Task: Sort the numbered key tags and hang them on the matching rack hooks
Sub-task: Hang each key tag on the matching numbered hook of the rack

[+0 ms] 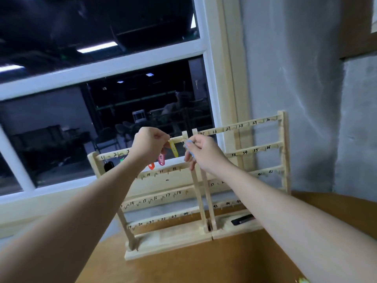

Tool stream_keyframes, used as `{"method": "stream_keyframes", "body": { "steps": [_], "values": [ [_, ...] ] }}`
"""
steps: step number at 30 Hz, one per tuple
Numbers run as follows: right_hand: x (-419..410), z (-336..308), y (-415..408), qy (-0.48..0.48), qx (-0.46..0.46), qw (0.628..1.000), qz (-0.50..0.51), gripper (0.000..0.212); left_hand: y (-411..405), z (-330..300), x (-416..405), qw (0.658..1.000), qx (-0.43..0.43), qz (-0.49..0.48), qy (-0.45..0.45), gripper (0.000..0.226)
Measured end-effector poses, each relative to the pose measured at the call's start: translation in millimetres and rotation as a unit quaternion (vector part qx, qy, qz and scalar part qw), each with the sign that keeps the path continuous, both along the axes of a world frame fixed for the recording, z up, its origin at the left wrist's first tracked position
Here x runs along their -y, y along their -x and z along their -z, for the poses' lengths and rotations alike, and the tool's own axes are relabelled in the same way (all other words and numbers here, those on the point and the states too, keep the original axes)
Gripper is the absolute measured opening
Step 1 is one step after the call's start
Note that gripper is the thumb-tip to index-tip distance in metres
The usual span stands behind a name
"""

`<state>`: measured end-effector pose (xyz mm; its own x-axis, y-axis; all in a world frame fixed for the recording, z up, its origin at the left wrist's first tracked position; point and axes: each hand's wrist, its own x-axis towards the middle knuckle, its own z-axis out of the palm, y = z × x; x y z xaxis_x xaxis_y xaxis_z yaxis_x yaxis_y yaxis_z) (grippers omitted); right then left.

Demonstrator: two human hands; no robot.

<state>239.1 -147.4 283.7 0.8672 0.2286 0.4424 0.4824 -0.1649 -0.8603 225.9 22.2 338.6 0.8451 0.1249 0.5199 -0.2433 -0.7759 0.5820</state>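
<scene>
Two pale wooden racks with numbered hooks stand side by side on the table, the left rack [163, 237] and the right rack [283, 139]. On the left rack's top bar hang a black tag [108, 166], a green tag [122, 159], an orange tag [151, 166] and a pink tag marked 5 [161, 159]. My left hand [150, 147] pinches the ring of a yellow tag [173, 149] at the right end of that bar. My right hand [201, 153] grips a blue tag [189, 144] right beside it, near the rack's post.
A dark flat object [242, 219] lies on the right rack's base. The racks stand at the back of a brown table [204, 266], against a window [102, 99] and a grey wall [295, 78].
</scene>
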Motion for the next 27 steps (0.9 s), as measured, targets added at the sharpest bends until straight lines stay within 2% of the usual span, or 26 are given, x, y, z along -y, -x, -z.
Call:
{"method": "stream_keyframes", "body": {
  "steps": [3, 8, 19, 27],
  "values": [
    [-3.4, 3.9, -6.2, 0.029, 0.014, 0.999, 0.017, 0.021, -8.8, -1.1, -0.9, 0.999, 0.001, -0.025, -0.038, 0.023],
    [-10.8, 8.8, -9.9, 0.052, 0.033, 0.998, 0.034, 0.022, -14.4, 0.3, 0.3, 0.998, -0.002, -0.042, -0.05, 0.026],
    [-21.4, 6.4, -22.5, 0.05, 0.073, 0.994, 0.071, 0.025, -15.1, 1.0, -2.0, 0.999, -0.013, -0.003, -0.043, 0.02],
    [-26.9, 8.8, -27.3, 0.043, 0.069, 0.993, 0.089, 0.028, -7.3, 4.6, -8.9, 0.993, 0.037, 0.043, -0.099, 0.017]
  ]
}}
